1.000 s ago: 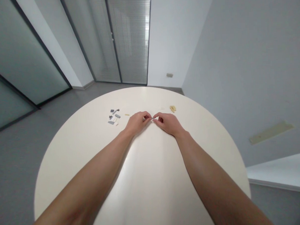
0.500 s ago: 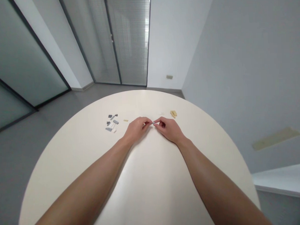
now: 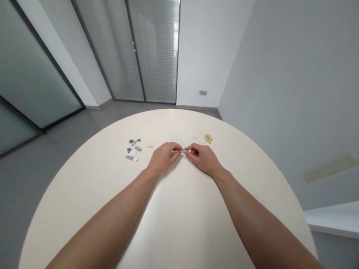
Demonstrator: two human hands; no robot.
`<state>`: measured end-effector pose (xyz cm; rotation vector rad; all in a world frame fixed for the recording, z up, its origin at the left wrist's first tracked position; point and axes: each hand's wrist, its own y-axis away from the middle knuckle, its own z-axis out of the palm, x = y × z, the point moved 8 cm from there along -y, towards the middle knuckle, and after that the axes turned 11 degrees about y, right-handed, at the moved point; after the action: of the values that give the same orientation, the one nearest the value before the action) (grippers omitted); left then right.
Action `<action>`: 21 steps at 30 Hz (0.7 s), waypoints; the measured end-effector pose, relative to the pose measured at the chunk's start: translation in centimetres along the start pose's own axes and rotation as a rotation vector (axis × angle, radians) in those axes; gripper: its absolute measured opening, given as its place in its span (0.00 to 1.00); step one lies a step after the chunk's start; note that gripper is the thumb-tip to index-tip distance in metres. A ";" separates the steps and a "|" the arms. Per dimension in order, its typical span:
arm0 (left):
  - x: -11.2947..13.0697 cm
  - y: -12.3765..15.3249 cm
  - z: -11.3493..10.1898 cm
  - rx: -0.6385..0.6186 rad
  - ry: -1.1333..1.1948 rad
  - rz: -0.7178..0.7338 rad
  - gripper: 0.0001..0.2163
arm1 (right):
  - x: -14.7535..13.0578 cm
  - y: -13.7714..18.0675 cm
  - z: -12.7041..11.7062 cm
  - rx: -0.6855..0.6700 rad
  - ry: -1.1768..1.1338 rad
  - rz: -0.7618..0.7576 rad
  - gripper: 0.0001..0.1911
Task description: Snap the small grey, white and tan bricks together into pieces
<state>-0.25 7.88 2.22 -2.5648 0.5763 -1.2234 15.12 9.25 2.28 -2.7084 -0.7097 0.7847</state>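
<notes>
Both hands nudged together: left hand (image 3: 164, 157) and right hand (image 3: 202, 157) now pinch the tiny grey piece (image 3: 184, 150), right of the grey bits pile (image 3: 133, 150).

Looks like an office mtg room. Round cream table (image 3: 182, 224) at 6 o'clock. Frosted glass partitions (image 3: 27, 69) w/ dark frames at 10. Glazed door (image 3: 155, 45) w/ slatted blinds at 12. Plain pale walls (image 3: 297, 67) at 2, w/ a small socket plate (image 3: 203, 93) low at 12–1. Grey floor (image 3: 79, 126) at 10–11. White ledge (image 3: 338, 219) at 4.
</notes>
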 end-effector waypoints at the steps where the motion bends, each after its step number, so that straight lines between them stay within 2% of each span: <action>1: -0.1 0.0 0.0 0.001 -0.003 -0.009 0.06 | 0.0 0.0 0.0 -0.003 0.002 -0.003 0.11; 21: -0.6 0.0 0.1 0.007 -0.008 -0.041 0.06 | -0.1 -0.1 0.0 -0.001 0.000 -0.008 0.10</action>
<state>-0.54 8.14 1.77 -2.5872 0.5195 -1.2255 15.04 9.26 2.35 -2.7050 -0.7206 0.7824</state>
